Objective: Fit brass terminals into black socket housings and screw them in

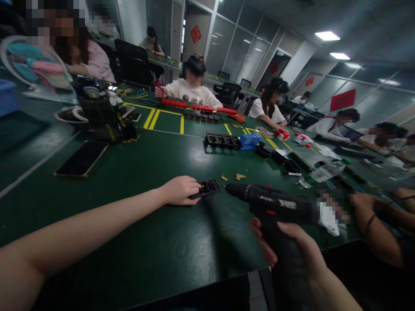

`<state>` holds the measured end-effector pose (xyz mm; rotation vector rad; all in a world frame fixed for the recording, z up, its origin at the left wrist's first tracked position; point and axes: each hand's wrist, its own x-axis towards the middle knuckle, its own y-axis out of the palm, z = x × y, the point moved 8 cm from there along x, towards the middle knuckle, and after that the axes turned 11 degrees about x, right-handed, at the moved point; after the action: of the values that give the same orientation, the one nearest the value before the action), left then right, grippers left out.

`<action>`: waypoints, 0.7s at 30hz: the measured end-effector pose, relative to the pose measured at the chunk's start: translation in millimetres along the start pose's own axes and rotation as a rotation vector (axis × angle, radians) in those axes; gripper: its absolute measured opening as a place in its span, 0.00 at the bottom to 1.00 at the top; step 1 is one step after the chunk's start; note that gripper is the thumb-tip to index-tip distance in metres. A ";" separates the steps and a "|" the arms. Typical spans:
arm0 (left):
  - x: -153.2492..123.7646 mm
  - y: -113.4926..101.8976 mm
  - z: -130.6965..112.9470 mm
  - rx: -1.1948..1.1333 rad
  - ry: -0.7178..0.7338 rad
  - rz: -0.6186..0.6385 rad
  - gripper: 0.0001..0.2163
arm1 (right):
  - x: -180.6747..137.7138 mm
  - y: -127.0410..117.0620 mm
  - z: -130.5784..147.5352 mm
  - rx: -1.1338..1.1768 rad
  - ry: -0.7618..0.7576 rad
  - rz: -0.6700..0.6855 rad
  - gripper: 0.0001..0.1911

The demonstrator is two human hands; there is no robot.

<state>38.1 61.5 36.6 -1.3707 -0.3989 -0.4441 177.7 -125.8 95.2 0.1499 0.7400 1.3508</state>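
My left hand [182, 190] has its fingers closed on the near end of a small black plastic housing [209, 187], tilted just above or on the green table. Brass-coloured bits show inside it. In my right hand [292, 246] is a black cordless drill [272, 203], gripped by its handle. Its thin bit points left at the end of the housing; whether the two touch I cannot tell. Small brass pieces [240, 176] lie on the table just beyond the drill's chuck.
Further back stand a black multi-slot holder [222, 139] and a blue bin [249, 141]. A phone [82, 159] lies at left beside a black box [100, 112]. A clear plastic bottle [324, 172] lies at right, near another person's arm [376, 229]. More people sit across the table.
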 end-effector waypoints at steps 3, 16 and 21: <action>1.0 -1.8 -0.1 -0.009 -0.008 0.000 0.09 | 8.9 -7.6 -5.3 -0.035 -0.026 -0.048 0.22; 0.9 -0.1 -0.4 -0.019 -0.001 0.016 0.10 | 15.0 -4.5 -4.0 -0.191 -0.007 -0.111 0.23; 1.6 -3.5 -1.3 -0.016 0.000 0.001 0.10 | 18.0 -5.1 -7.1 -0.244 0.035 -0.114 0.24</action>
<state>37.7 59.6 40.2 -1.3867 -0.3956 -0.4473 178.5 -112.8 80.0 -0.1091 0.5980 1.3252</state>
